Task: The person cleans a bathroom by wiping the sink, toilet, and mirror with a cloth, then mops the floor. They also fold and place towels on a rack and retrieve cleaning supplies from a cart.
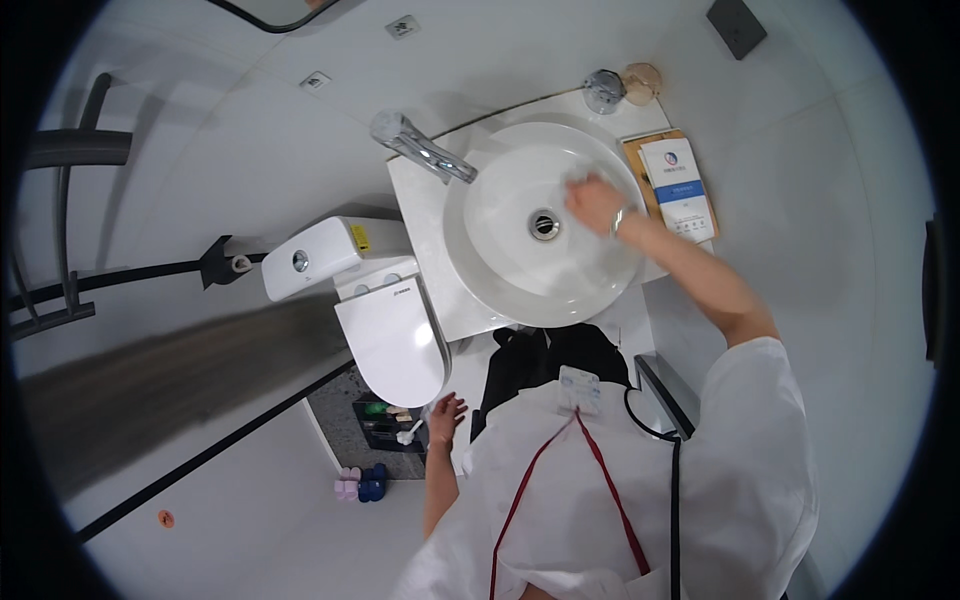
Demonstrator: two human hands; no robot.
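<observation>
My right hand (596,204) reaches into the round white washbasin (497,270), its fingers curled down close to the basin's inner wall, right of the metal drain (544,225). A little blur covers the fingertips, and what they hold, if anything, is hidden. A band circles that wrist. My left hand (447,420) hangs low at my side, near the toilet lid (394,343), with its fingers apart and nothing in them. On the basin's left stands a chrome faucet (425,150), its spout pointing over the bowl.
A wooden tray (636,160) carrying a white-and-blue packet (677,190) lies right of the basin, with two glasses (604,91) behind it. The toilet tank (322,255) stands left of the counter (420,215). Farther off are a dark bin of items (385,437) and slippers (371,484).
</observation>
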